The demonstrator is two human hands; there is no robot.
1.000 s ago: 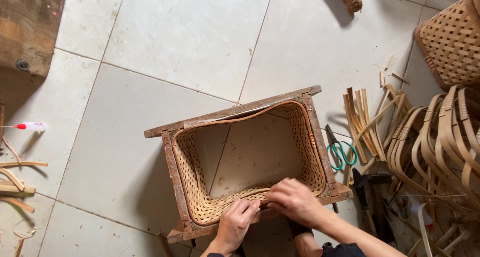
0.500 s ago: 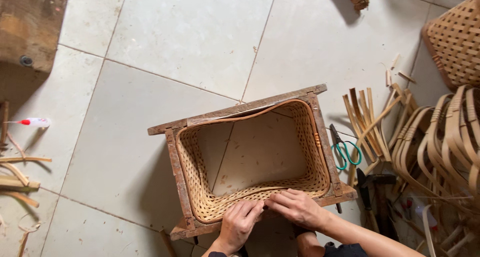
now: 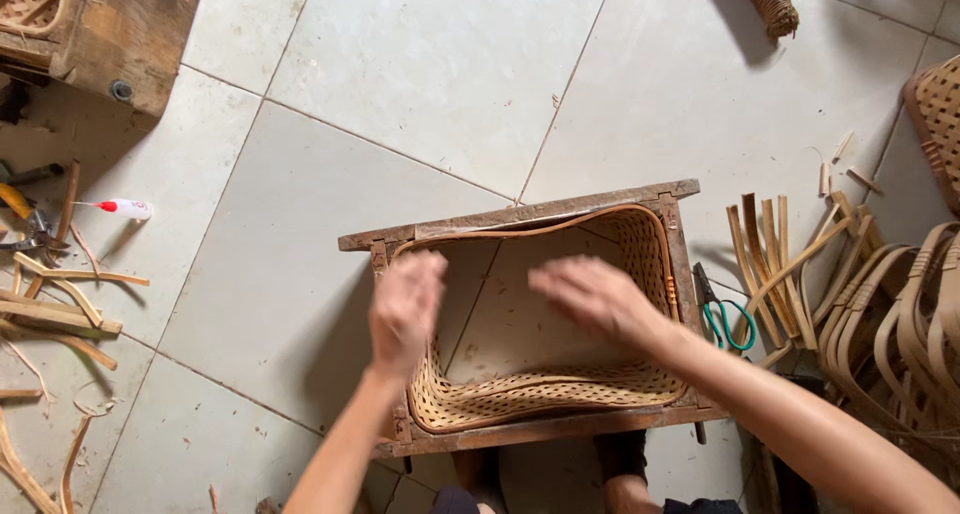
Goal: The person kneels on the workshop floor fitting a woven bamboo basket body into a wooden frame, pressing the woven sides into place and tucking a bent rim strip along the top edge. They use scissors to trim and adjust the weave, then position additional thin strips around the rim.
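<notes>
Head view, looking down at a tiled floor point(image 3: 420, 64). Wooden frame point(image 3: 520, 212) in the middle of the floor, rectangular, with a woven basket point(image 3: 545, 399) fitted inside it; basket bottomless, tile showing through its middle. Left hand point(image 3: 405, 309) blurred, raised over the left wall of the basket, fingers loosely open, holding nothing; cannot tell whether touching the rim. Right hand point(image 3: 590, 296) blurred too, palm down over the middle of the basket, fingers spread, empty, apart from the weave as far as can be told. Both forearms coming in from the bottom edge. Green-handled scissors point(image 3: 722, 312) on the floor just beside the right side of the frame. Loose bamboo strips point(image 3: 765, 244) lying right of the scissors, fanned out. Pile of bent cane hoops point(image 3: 915, 324) at the far right. Part of a second woven basket point(image 3: 938, 114) at the right edge. Wrapped cane bundle end point(image 3: 770, 2) at the top. Wooden box point(image 3: 120, 34) in the top left corner. Small white tube with red cap point(image 3: 125, 209) on the floor at left, well apart from the frame. Scrap wood strips point(image 3: 55, 309) and hand tools point(image 3: 25, 224) along the left edge.
</notes>
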